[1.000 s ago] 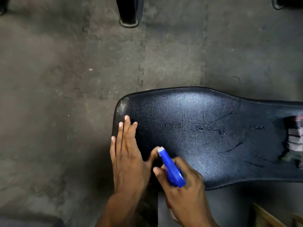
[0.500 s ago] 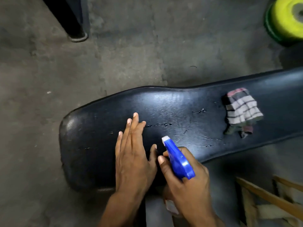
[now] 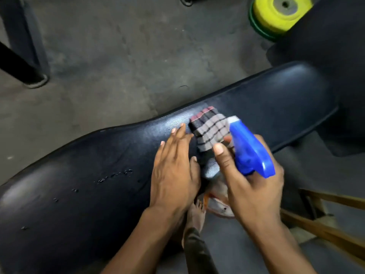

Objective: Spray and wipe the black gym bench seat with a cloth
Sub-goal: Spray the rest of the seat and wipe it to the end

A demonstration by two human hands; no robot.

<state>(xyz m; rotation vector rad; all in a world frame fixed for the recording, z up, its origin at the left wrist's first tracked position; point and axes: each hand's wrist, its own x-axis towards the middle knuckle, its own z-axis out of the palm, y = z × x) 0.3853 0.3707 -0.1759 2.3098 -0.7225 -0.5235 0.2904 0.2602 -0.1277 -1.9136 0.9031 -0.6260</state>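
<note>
A blue spray bottle head [image 3: 249, 150] is grasped by the right hand [image 3: 254, 182], fingers curled round it, nozzle aimed over the black bench seat [image 3: 88, 186]. The left hand [image 3: 173, 171] is laid flat with straight fingers on the seat, holding nothing, fingertips just beside a folded checked cloth [image 3: 211, 131] lying on the padding. Droplets [image 3: 112, 176] are seen left of the hands. A yellow weight plate [image 3: 276, 12] rests on the grey floor [image 3: 118, 56] beyond.

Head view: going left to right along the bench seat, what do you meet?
Droplets → left hand → cloth → spray bottle held by the right hand → bare far end of the bench seat.
</note>
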